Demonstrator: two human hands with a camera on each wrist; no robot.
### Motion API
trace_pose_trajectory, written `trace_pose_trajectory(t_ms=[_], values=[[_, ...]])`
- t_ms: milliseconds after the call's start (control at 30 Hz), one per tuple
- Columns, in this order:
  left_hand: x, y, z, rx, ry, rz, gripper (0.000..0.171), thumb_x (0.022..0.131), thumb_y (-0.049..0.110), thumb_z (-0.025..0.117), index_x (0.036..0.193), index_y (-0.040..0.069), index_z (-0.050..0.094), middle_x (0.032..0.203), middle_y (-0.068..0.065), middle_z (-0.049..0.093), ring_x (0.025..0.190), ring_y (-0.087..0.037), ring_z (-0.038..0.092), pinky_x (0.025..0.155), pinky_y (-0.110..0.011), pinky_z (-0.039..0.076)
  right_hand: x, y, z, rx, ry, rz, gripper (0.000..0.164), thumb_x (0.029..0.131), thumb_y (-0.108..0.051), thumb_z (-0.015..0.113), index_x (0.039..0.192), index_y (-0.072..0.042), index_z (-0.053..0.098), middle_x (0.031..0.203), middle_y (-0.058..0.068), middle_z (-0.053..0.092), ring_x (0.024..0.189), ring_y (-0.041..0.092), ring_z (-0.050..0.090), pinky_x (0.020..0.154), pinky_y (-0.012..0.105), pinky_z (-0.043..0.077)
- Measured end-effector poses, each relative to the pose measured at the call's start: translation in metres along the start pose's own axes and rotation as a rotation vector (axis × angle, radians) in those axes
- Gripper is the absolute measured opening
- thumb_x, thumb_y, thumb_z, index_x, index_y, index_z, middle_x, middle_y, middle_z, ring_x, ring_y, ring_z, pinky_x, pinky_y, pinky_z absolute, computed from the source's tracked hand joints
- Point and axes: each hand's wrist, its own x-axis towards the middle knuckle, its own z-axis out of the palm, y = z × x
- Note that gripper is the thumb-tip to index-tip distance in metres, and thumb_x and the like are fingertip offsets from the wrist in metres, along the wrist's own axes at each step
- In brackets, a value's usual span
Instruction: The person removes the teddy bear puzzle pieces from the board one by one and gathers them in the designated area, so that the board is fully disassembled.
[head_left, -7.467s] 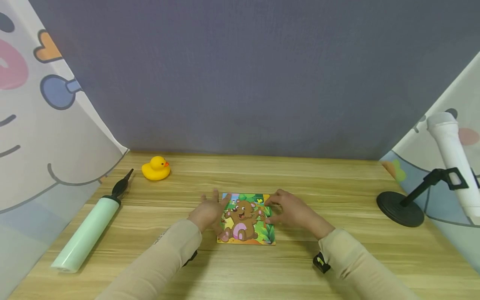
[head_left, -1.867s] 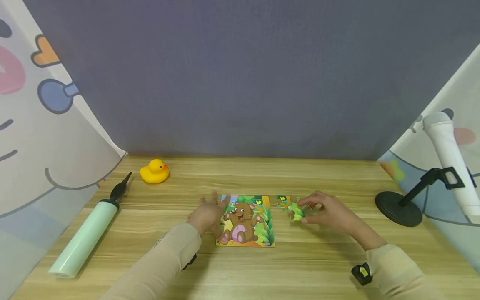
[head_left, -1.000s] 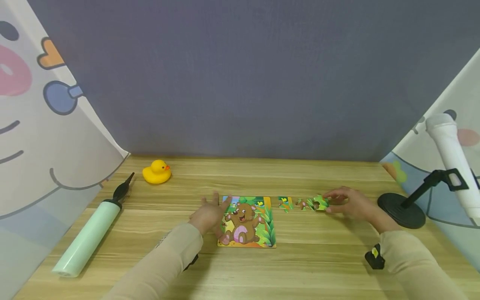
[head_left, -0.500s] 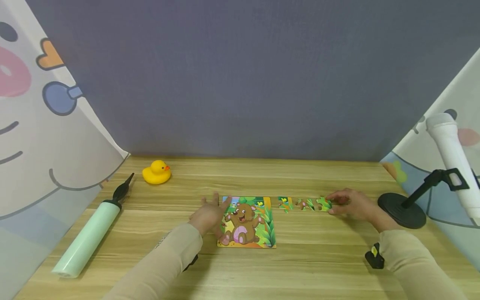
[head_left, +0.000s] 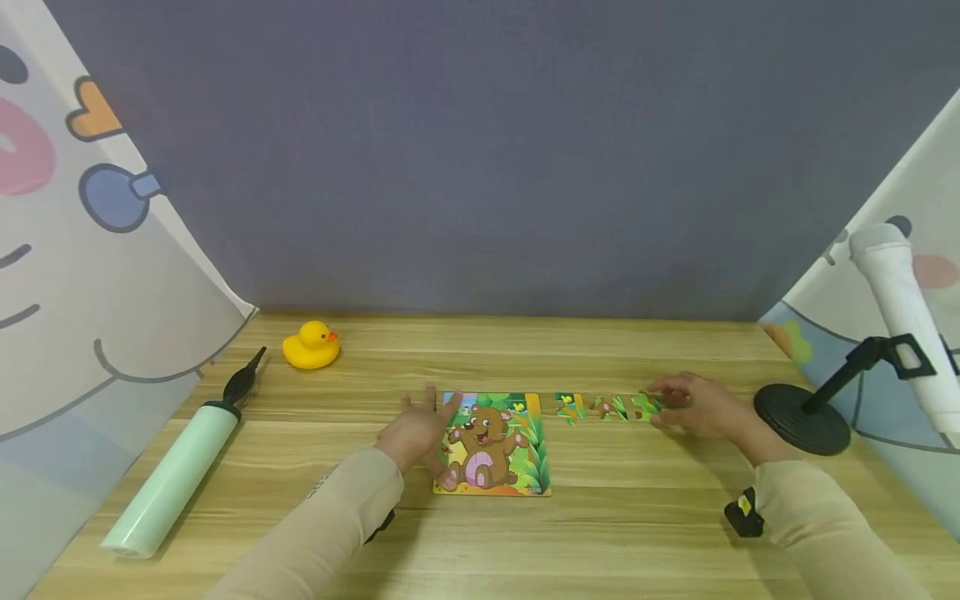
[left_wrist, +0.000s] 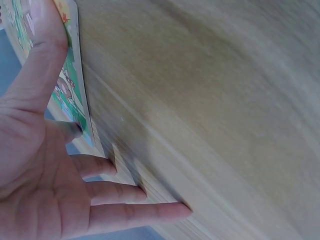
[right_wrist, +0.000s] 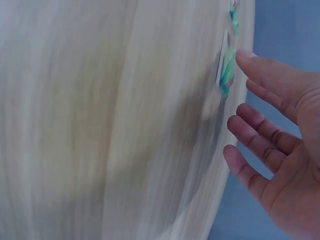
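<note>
A square bear jigsaw puzzle lies flat on the table, bright with green leaves and a brown bear. My left hand rests on its left edge with fingers spread; the thumb lies over the picture in the left wrist view. To the puzzle's right, three loose jigsaw pieces stand in a row: a piece with a yellow duck, a bear-paw piece and a green leafy piece. Right beside the leafy piece is my right hand, its fingers loosely bent and apart; in the right wrist view nothing sits pinched between them.
A yellow rubber duck sits at the back left. Near the left edge lies a mint-green hand pump with a black nozzle. On the right a white microphone leans in a black stand. A grey panel rises behind the table.
My right hand has moved from the puzzle's edge to the right, and the leafy piece has been set down at the row's end and let go. The left hand has stayed put.
</note>
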Motion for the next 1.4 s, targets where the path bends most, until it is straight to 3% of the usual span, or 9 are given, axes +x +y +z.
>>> trace_pose_trajectory(t_ms=[300, 667, 1067, 1400], values=[[-0.001, -0.001, 0.000, -0.038, -0.002, 0.004, 0.130, 0.060, 0.029, 0.094, 0.164, 0.019, 0.018, 0.167, -0.026, 0.001, 0.147, -0.059, 0.003, 0.094, -0.086, 0.030, -0.001, -0.032, 0.010, 0.017, 0.091, -0.085, 0.043, 0.089, -0.023, 0.080, 0.124, -0.001, 0.069, 0.119, 0.020, 0.066, 0.098, 0.032, 0.065, 0.073, 0.046, 0.057], [0.000, -0.002, 0.000, -0.025, -0.003, 0.007, 0.128, 0.061, 0.030, 0.093, 0.164, 0.019, 0.019, 0.167, -0.026, 0.001, 0.147, -0.060, 0.004, 0.093, -0.085, 0.033, 0.009, -0.073, 0.036, 0.091, 0.094, -0.133, 0.037, 0.091, -0.023, 0.078, 0.122, -0.004, 0.071, 0.111, 0.008, 0.068, 0.094, 0.024, 0.063, 0.070, 0.032, 0.053], [-0.002, -0.002, -0.001, 0.016, 0.021, 0.024, 0.127, 0.061, 0.032, 0.094, 0.164, 0.016, 0.022, 0.166, -0.029, 0.006, 0.145, -0.062, 0.010, 0.090, -0.084, 0.037, 0.025, -0.119, 0.067, 0.145, 0.111, -0.167, 0.034, 0.090, -0.023, 0.079, 0.118, -0.006, 0.072, 0.112, 0.007, 0.067, 0.095, 0.024, 0.064, 0.074, 0.034, 0.054], [0.000, 0.001, 0.000, 0.024, -0.017, -0.013, 0.126, 0.062, 0.032, 0.092, 0.164, 0.019, 0.019, 0.167, -0.025, 0.003, 0.147, -0.059, 0.003, 0.092, -0.085, 0.033, 0.040, -0.151, 0.088, 0.105, 0.100, -0.082, 0.031, 0.090, -0.027, 0.080, 0.114, -0.008, 0.074, 0.106, 0.006, 0.064, 0.096, 0.025, 0.064, 0.079, 0.043, 0.056]])
